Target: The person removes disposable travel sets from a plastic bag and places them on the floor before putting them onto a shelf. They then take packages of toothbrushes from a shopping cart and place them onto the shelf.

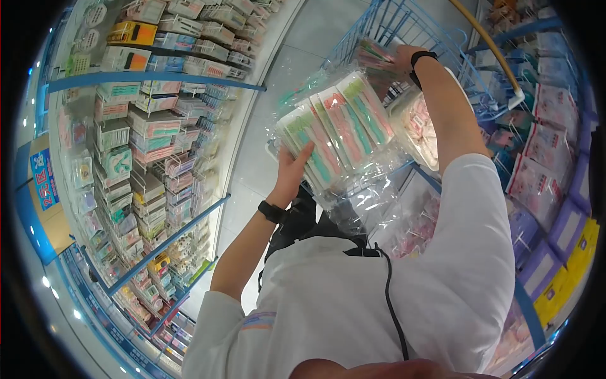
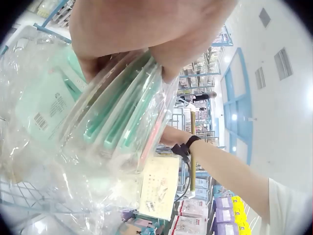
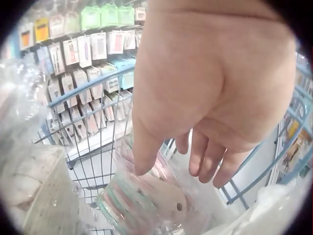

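My left hand (image 1: 293,170) grips the near left edge of a bundle of carded packs (image 1: 353,129), pink and teal items in a clear plastic bag. In the left wrist view, thumb and fingers lie on either side of several packs (image 2: 122,107), and loose film hangs below. Over the blue wire cart (image 1: 404,22), my right hand (image 1: 410,60) reaches down with fingers loosely extended and spread. Close below them, in the right wrist view, is a second bagged bundle of pink and green packs (image 3: 142,198), its film overlapping the thumb.
A pale tub-like package (image 1: 416,123) with pinkish contents sits beside the right forearm. Shelves of hanging packs (image 1: 151,120) run along the left, with blue rails projecting. More hanging goods (image 1: 536,158) line the right. A yellow pole (image 1: 492,44) rises by the cart.
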A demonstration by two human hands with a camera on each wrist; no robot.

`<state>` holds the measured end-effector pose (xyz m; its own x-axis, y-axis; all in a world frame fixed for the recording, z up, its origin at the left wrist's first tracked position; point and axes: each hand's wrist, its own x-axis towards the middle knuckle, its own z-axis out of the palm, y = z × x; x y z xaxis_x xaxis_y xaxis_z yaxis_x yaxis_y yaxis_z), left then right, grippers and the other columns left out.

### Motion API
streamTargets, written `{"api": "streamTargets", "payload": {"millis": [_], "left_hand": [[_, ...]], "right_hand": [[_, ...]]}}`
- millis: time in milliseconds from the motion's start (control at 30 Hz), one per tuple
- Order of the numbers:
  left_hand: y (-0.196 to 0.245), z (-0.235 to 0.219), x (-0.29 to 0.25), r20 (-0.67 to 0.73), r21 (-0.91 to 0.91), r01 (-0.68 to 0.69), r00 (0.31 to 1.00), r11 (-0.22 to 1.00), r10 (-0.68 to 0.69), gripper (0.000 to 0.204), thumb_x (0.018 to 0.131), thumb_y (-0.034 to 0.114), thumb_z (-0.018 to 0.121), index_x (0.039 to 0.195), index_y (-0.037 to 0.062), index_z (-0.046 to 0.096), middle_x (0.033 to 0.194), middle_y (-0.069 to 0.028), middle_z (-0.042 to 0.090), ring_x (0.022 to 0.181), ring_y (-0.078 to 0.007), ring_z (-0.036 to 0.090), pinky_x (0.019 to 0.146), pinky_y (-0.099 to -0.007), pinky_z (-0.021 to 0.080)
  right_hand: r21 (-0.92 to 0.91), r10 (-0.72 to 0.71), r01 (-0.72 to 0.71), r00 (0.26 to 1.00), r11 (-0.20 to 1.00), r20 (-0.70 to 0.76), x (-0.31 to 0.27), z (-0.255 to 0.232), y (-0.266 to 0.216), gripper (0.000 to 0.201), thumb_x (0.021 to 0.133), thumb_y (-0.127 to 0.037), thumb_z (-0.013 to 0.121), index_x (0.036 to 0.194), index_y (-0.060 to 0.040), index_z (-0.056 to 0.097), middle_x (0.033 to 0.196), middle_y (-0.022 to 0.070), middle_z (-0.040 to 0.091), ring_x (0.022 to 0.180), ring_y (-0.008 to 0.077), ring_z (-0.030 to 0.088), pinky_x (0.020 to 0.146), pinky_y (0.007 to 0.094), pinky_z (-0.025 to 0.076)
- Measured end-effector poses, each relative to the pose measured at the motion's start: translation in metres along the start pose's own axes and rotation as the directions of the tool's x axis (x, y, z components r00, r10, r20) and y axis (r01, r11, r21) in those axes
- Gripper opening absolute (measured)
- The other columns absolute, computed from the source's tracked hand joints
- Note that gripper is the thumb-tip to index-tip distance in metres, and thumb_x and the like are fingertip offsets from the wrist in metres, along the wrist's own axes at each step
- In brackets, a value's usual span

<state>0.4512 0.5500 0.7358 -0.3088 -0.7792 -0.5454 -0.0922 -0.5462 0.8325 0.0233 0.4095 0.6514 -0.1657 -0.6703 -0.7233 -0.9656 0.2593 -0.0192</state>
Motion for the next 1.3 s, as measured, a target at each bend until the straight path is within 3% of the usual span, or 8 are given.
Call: {"api": "streamTargets", "payload": {"millis": [233,400,733,900,1000,1033,1200,1300], "left_hand": [[-0.001,0.003,0.001,-0.013,0.005,0.031,0.999,0.999,-0.031,0.060,0.102,0.029,0.064,0.149,0.0042,0.035,0.139,-0.0071,0.053,0.127,-0.0179,0.051,0.105,-0.0349,0.044],[-0.015,-0.006,0.004,0.004,-0.003,0.070,0.998,0.998,-0.070,0.059,0.103,0.030,0.062,0.149,0.0050,0.036,0.139,-0.0066,0.053,0.126,-0.0173,0.053,0.103,-0.0349,0.046],[-0.011,-0.003,0.002,0.007,0.026,0.113,0.994,0.993,-0.113,0.059,0.102,0.028,0.063,0.149,0.0046,0.034,0.140,-0.0087,0.052,0.125,-0.0173,0.053,0.103,-0.0327,0.047],[-0.002,0.002,-0.007,-0.033,0.113,0.215,0.977,0.970,-0.213,0.065,0.100,0.038,0.064,0.149,0.0089,0.032,0.132,-0.0073,0.056,0.115,-0.0166,0.059,0.085,-0.0353,0.056],[-0.002,-0.001,-0.006,-0.025,0.213,0.247,0.969,0.945,-0.247,0.070,0.099,0.043,0.065,0.150,0.0105,0.031,0.128,-0.0063,0.058,0.107,-0.0150,0.063,0.076,-0.0340,0.057],[-0.002,0.000,-0.007,-0.034,0.204,0.240,0.971,0.949,-0.238,0.070,0.099,0.043,0.065,0.150,0.0105,0.031,0.128,-0.0063,0.058,0.107,-0.0150,0.063,0.076,-0.0340,0.057],[0.004,-0.002,0.001,-0.050,0.216,0.109,0.994,0.970,-0.101,0.062,0.098,0.040,0.066,0.144,0.0090,0.039,0.120,-0.0052,0.062,0.099,-0.0112,0.064,0.070,-0.0271,0.054],[0.021,-0.003,0.000,-0.060,0.196,0.024,0.998,0.980,-0.012,0.053,0.099,0.033,0.066,0.139,0.0067,0.045,0.119,-0.0050,0.063,0.100,-0.0113,0.064,0.072,-0.0268,0.054]], "right_hand": [[-0.067,0.049,-0.045,0.997,0.997,0.059,0.064,0.030,0.013,0.029,0.088,-0.021,0.069,0.106,0.0013,0.074,0.108,0.0173,0.075,0.100,0.0346,0.072,0.083,0.0457,0.058],[-0.120,-0.157,0.125,0.938,0.985,-0.308,0.091,0.037,0.020,0.021,0.094,-0.010,0.059,0.104,0.0011,0.073,0.109,0.0240,0.071,0.099,0.0382,0.071,0.084,0.0494,0.057],[-0.016,-0.452,0.515,0.737,0.857,-0.502,0.018,-0.005,0.042,0.023,0.098,-0.016,0.055,0.101,0.0028,0.067,0.097,0.0261,0.067,0.094,0.0413,0.066,0.082,0.0479,0.052],[0.263,-0.358,0.650,0.660,0.713,-0.660,-0.035,-0.019,0.056,0.029,0.103,-0.024,0.050,0.106,0.0019,0.062,0.103,0.0229,0.067,0.101,0.0432,0.061,0.087,0.0468,0.048],[0.226,-0.285,0.673,0.560,0.704,-0.778,-0.058,-0.038,0.068,0.031,0.103,-0.025,0.049,0.108,0.0015,0.063,0.103,0.0220,0.067,0.101,0.0432,0.061,0.088,0.0465,0.048],[0.255,-0.245,0.708,0.522,0.659,-0.817,-0.075,-0.045,0.070,0.031,0.105,-0.026,0.053,0.113,0.0019,0.062,0.096,0.0152,0.067,0.086,0.0275,0.063,0.079,0.0377,0.049],[0.324,-0.225,0.675,0.592,0.663,-0.774,-0.162,-0.097,0.080,0.034,0.106,-0.027,0.051,0.122,0.0006,0.064,0.111,0.0084,0.070,0.105,0.0174,0.063,0.089,0.0336,0.050],[0.191,-0.065,0.796,0.277,0.575,-0.959,-0.198,-0.100,0.081,0.035,0.105,-0.029,0.053,0.097,0.0044,0.059,0.078,0.0043,0.059,0.074,0.0163,0.050,0.071,0.0322,0.044]]}}
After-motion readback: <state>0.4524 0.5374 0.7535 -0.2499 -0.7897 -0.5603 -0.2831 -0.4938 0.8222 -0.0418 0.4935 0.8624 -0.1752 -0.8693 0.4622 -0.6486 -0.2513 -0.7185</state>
